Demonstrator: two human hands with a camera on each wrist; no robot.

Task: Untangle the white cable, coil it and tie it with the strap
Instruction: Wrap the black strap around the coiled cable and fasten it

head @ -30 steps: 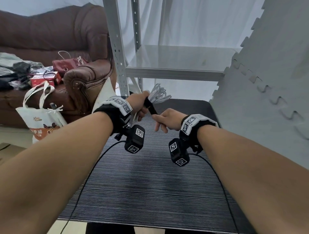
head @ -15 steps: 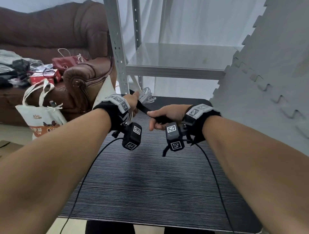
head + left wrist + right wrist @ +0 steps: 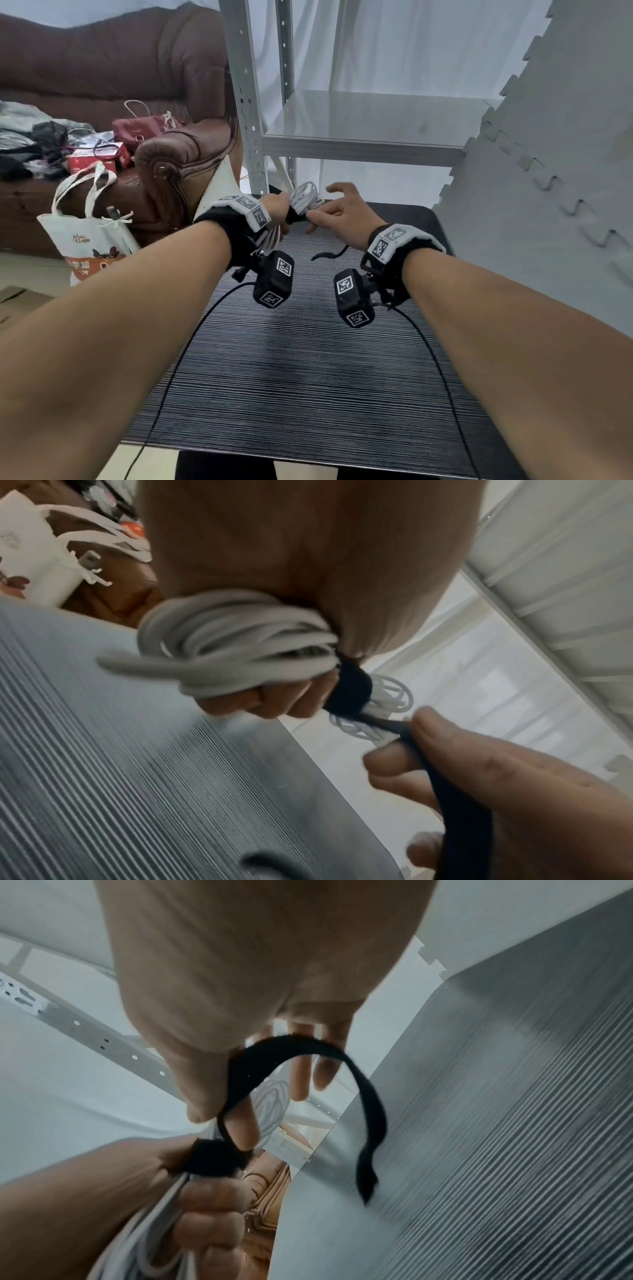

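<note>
My left hand (image 3: 278, 209) grips the coiled white cable (image 3: 306, 198) above the far end of the black table (image 3: 308, 377). In the left wrist view the white cable (image 3: 236, 642) bunches out of that fist, and the black strap (image 3: 352, 688) is wound round the bundle. My right hand (image 3: 337, 214) pinches the strap between thumb and forefinger close to the coil, its other fingers spread. In the right wrist view the strap (image 3: 373, 1104) arcs from the pinch and its free tail hangs over the table. The strap tail (image 3: 329, 254) dangles below my right hand.
A grey metal shelf (image 3: 359, 144) stands just beyond the table. A grey foam mat wall (image 3: 555, 171) rises on the right. On the left are a brown sofa (image 3: 171, 164) and a white tote bag (image 3: 85, 240). Black sensor cables (image 3: 191, 342) trail over the table from my wrists.
My right hand has moved from pulling the strap out to the right back up to the coil, and its fingers have spread. The strap tail now hangs slack.
</note>
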